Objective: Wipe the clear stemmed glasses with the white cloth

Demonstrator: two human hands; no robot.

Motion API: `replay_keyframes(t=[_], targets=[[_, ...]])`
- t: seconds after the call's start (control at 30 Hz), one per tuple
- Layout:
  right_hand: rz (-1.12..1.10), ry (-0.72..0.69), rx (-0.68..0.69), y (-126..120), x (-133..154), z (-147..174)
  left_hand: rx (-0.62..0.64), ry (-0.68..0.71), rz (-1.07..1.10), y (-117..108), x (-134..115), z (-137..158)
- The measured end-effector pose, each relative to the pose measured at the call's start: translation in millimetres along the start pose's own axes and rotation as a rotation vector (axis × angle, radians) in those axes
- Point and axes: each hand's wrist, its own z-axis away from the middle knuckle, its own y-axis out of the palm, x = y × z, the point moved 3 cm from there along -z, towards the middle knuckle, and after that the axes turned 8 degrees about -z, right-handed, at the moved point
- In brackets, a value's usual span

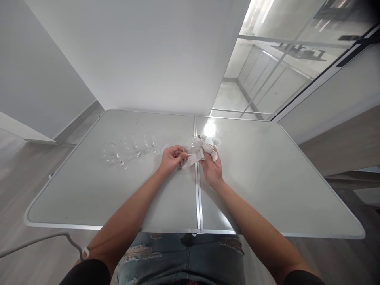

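Observation:
Over the table's middle seam, a clear stemmed glass (193,147) lies tilted between my two hands. My left hand (171,160) is closed, its thumb and fingers pinching the glass at its stem or foot. A crumpled white cloth (192,160) is bunched in my right hand (212,169), fingers wrapped round it, and it presses against the bowl side of the glass. Part of the glass is hidden by the cloth. Just beyond my right hand stands another clear glass (216,138).
Several clear stemmed glasses (121,161) stand in a loose row left of my left hand, hard to see against the pale tabletop. The folding table (267,178) has a metal rim and a raised centre seam (198,198). A white wall (142,59) borders its far edge.

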Motion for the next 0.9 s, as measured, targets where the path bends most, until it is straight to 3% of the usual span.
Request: replay_keyframes(t=[0.13, 0.3, 0.37, 0.47, 0.57, 0.7, 0.8, 0.9], targets=[[0.303, -0.216, 0.052, -3, 12, 7, 0.033, -0.02, 0.017, 1, 1, -2], [0.615, -0.484, 0.435, 3, 16, 2, 0.064, -0.078, -0.091, 3, 13, -3], [0.718, -0.545, 0.544, 7, 15, 0, 0.071, -0.062, -0.2, 3, 15, -1], [0.78, -0.571, 0.552, 6, 15, -4, 0.121, 0.032, -0.395, 5, 9, 4], [0.667, -0.461, 0.445, -2, 18, -9, 0.222, 0.095, -0.479, 11, 2, 8], [0.289, -0.107, 0.173, -18, 16, -19, 0.31, 0.05, -0.339, 14, -1, 11], [0.031, 0.091, 0.02, -21, 8, -24, 0.305, -0.031, -0.191, 13, 3, 10], [-0.103, 0.177, -0.041, -16, 0, -23, 0.255, -0.092, -0.074, 11, 7, 6]])
